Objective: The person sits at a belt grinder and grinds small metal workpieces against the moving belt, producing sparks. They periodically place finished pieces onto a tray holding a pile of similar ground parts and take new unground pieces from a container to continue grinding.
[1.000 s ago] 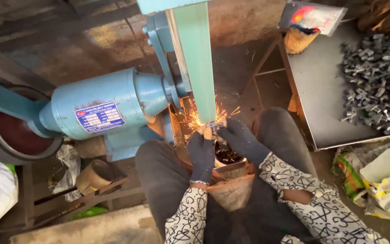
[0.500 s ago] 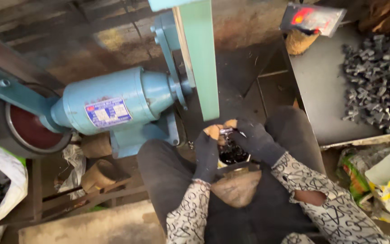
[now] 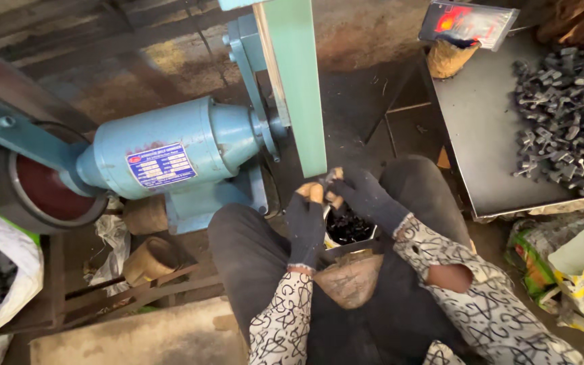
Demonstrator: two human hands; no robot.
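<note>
Sparks are gone; you've pulled both gloved hands back from the green belt guard (image 3: 292, 81). Your left hand (image 3: 305, 220) and right hand (image 3: 363, 196) pinch one small workpiece (image 3: 326, 192) over the tin of dark parts (image 3: 347, 228).

- Two gloved hands of mine, left grip (image 3: 305, 220) and right grip (image 3: 366, 196), close together.
- One small tin (image 3: 349, 230) of dark bits just under my grips.
- One blue motor (image 3: 170, 152) left of my grips.
- One heap of dark metal parts (image 3: 566, 118) on the desk (image 3: 481, 135), right of them.

Both gloved hands, left hand (image 3: 305, 220) and right hand (image 3: 363, 196), meet over a small dark-filled tin (image 3: 349, 230) just near the blue-green belt grinder (image 3: 190, 152); far right, a grey metal tray (image 3: 481, 135) holds dark metal parts (image 3: 569, 115).
</note>
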